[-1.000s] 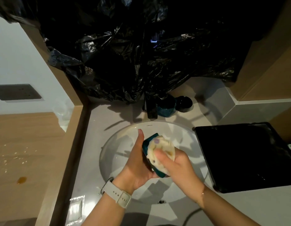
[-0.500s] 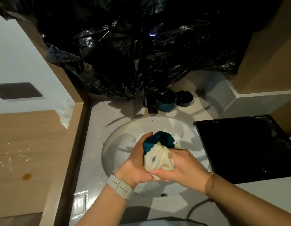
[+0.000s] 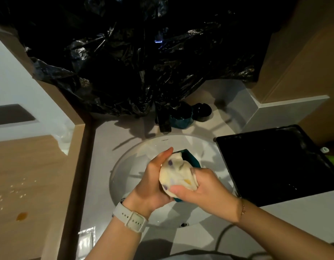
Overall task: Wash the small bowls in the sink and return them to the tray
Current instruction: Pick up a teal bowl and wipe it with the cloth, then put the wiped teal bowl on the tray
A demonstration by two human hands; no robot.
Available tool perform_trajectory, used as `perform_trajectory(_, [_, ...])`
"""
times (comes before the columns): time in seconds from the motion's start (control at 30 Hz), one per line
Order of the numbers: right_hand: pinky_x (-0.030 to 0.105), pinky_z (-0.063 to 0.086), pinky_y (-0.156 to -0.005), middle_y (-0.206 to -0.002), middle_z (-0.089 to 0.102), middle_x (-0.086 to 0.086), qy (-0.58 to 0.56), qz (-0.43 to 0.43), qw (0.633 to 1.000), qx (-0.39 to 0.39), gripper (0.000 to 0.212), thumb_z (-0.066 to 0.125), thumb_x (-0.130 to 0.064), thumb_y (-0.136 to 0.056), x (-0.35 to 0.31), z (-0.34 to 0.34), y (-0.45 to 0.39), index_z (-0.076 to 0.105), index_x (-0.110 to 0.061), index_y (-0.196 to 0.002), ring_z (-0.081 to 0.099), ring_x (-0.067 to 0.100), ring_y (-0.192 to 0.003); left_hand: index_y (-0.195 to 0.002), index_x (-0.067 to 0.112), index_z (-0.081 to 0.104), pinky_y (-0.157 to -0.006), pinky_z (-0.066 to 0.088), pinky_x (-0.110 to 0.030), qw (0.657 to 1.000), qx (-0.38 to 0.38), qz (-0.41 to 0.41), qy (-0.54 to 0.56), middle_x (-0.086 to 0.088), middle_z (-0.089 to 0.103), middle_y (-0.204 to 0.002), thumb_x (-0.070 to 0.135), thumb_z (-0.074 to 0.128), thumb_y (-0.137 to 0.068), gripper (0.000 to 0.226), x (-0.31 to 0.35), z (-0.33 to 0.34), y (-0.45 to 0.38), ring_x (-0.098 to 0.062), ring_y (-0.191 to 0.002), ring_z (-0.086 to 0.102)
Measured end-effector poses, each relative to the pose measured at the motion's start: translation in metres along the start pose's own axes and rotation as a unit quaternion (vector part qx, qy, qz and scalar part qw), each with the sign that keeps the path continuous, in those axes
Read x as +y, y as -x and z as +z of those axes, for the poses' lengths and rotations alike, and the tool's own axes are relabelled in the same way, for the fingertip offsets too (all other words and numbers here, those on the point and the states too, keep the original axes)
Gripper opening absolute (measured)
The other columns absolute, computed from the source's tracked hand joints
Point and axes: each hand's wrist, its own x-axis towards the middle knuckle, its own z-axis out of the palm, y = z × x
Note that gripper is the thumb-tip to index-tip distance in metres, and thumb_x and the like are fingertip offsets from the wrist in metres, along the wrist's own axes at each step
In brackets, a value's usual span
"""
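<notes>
In the head view, the left hand (image 3: 153, 182) cups a small teal bowl (image 3: 192, 158) above the white sink (image 3: 128, 166), fingers curled round it. The right hand (image 3: 203, 188) pinches a cream cloth (image 3: 176, 174) against the bowl; the black tray (image 3: 271, 166) sits just beside the sink.

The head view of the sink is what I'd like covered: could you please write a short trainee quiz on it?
1. True or false: the black tray lies left of the sink.
2. The cloth is gripped by which hand? A left hand B right hand
3. What colour is the bowl being wiped?

Key: 1 false; 2 B; 3 teal.
</notes>
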Motion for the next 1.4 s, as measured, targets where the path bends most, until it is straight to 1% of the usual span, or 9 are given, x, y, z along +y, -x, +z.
perform_trajectory(0.27, [0.015,0.035,-0.060,-0.072,0.060,-0.004,0.324,-0.251,0.909,-0.078,0.045,0.054,-0.057,-0.085,0.001,-0.018,-0.007,0.057,-0.012,-0.080,0.048,0.008,-0.066,-0.086,0.002,0.077,-0.076,0.054,-0.030,0.997,-0.004,-0.012,0.071,-0.013,0.074,-0.082,0.039,0.049,-0.092,0.046,0.004,-0.009,-0.001,-0.024,-0.073,0.073])
perform_trajectory(0.4, [0.022,0.039,-0.061,-0.073,0.062,-0.001,0.343,-0.237,0.904,-0.094,0.054,0.048,-0.063,-0.084,0.010,-0.027,-0.020,0.060,-0.010,-0.083,0.052,0.012,-0.065,-0.110,0.018,0.057,-0.065,0.047,-0.004,0.999,0.018,0.049,0.009,0.032,0.068,-0.067,-0.006,0.042,-0.099,0.030,0.004,-0.013,0.002,0.017,-0.068,0.063])
perform_trajectory(0.57, [0.020,0.038,-0.054,-0.060,0.052,-0.001,0.334,-0.329,0.881,-0.067,0.044,0.056,-0.049,-0.085,0.029,-0.032,-0.022,0.053,-0.009,-0.069,0.042,0.012,-0.054,-0.115,0.016,0.070,-0.090,0.053,-0.042,0.966,0.021,0.025,-0.258,-0.013,0.070,-0.116,0.069,0.044,-0.088,0.065,0.010,-0.026,-0.006,-0.029,-0.103,0.068])
perform_trajectory(0.67, [0.026,0.043,-0.052,-0.061,0.053,0.000,0.350,-0.388,0.850,-0.063,0.037,0.056,-0.044,-0.084,0.040,-0.042,-0.023,0.050,-0.010,-0.070,0.045,0.015,-0.053,-0.119,0.018,0.065,-0.067,0.053,-0.031,0.927,-0.009,0.040,-0.372,-0.014,0.071,-0.104,0.068,0.037,-0.092,0.064,0.007,-0.025,-0.007,-0.028,-0.083,0.065])
perform_trajectory(0.83, [0.036,0.049,-0.068,-0.077,0.064,0.013,0.297,-0.439,0.848,0.020,0.056,0.028,-0.047,-0.101,0.046,-0.068,-0.024,0.059,-0.002,-0.087,0.055,0.025,-0.072,-0.120,0.023,0.065,-0.065,0.055,-0.033,0.964,0.057,0.072,-0.250,-0.004,0.075,-0.095,0.041,0.038,-0.102,0.037,-0.008,0.001,-0.022,-0.021,-0.081,0.069])
perform_trajectory(0.93, [0.032,0.047,-0.076,-0.091,0.062,0.007,0.154,-0.319,0.925,0.139,0.045,0.036,-0.051,-0.098,0.045,-0.091,-0.007,0.055,-0.010,-0.101,0.055,0.023,-0.084,-0.110,0.021,0.061,-0.050,0.052,-0.034,0.947,0.146,0.081,-0.273,-0.011,0.068,-0.091,0.040,0.041,-0.102,0.028,-0.014,0.021,-0.041,-0.026,-0.065,0.066])
perform_trajectory(1.03, [0.037,0.054,-0.074,-0.092,0.068,0.002,-0.067,-0.078,0.971,0.217,0.029,0.056,-0.052,-0.089,0.040,-0.120,0.009,0.065,-0.026,-0.096,0.066,0.024,-0.087,-0.117,0.024,0.051,-0.055,0.056,-0.041,0.940,0.208,0.105,-0.251,-0.010,0.061,-0.109,0.038,0.042,-0.103,0.022,-0.024,0.042,-0.058,-0.034,-0.092,0.066])
perform_trajectory(1.2, [0.034,0.054,-0.084,-0.098,0.075,0.000,-0.176,0.051,0.943,0.277,0.033,0.050,-0.047,-0.089,0.055,-0.166,0.027,0.069,-0.025,-0.105,0.070,0.018,-0.096,-0.124,0.020,0.046,-0.060,0.061,-0.038,0.946,0.194,0.147,-0.213,-0.002,0.057,-0.113,0.029,0.045,-0.102,0.024,-0.039,0.083,-0.099,-0.031,-0.101,0.064])
perform_trajectory(1.4, [0.035,0.049,-0.084,-0.110,0.072,0.008,-0.416,0.166,0.840,0.308,0.046,0.035,-0.048,-0.096,0.090,-0.210,0.041,0.066,-0.019,-0.113,0.070,0.019,-0.097,-0.133,0.019,0.037,-0.062,0.061,-0.034,0.932,0.193,0.132,-0.276,-0.003,0.053,-0.120,0.027,0.043,-0.103,0.032,-0.052,0.117,-0.169,-0.008,-0.092,0.057])
